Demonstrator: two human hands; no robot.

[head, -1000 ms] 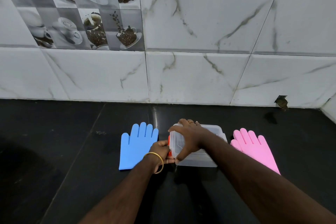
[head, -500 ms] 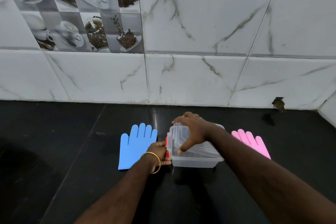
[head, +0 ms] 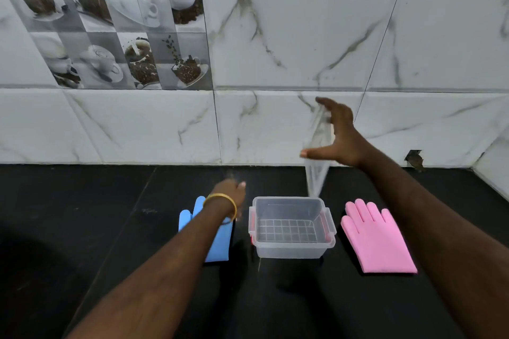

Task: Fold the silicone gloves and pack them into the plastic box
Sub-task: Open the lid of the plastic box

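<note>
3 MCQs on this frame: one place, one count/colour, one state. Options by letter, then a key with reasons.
1. Where does the pink glove lie relative to the plastic box?
A. Inside it
B. On the counter to its right
C. Under it

2. How many gloves are in view?
A. One
B. Two
C. Three

3. What state is the box in?
A. Lid latched on
B. Open and empty
C. Open with a glove inside

Key: 1 B, the pink glove lies flat beside the box. 2 B, only the pink one and the blue glove. 3 B, the right hand holds the clear lid up off it, and only the gridded floor shows inside.
</note>
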